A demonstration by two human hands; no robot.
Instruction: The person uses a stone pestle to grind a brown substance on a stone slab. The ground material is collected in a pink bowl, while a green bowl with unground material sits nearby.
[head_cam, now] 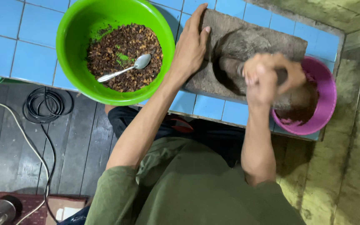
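A person in an olive-green shirt works at a blue-tiled worktop (34, 58), seen from above. L hand (190, 46) lies flat, fingers apart, on the left edge of a rough grey grinding slab (267, 35), rectangular w/ a worn hollow in the middle; it clamps nothing. R hand (267, 77), motion-blurred, has its grip closed round a stone roller (230, 64), a stubby grey cylinder lying across the slab's hollow. Just right of the slab, partly under its corner, sits a pink plastic bowl (328, 96) w/ reddish-brown paste inside. Left of the slab, touching distance from the L wrist, a glossy lime-green plastic bowl (73, 37), round, holds a coarse, flaky dark-brown mix (121, 41) w/ flecks of green; a steel spoon (126, 70) rests on top, bowl end to the right. Below the worktop: dark plank floor (80, 141), a coiled black cable (46, 104), a pale cord (17, 133) running across. Far right, yellowish, stained wall (355, 166). A metal object at bottom left is too cropped to ID.
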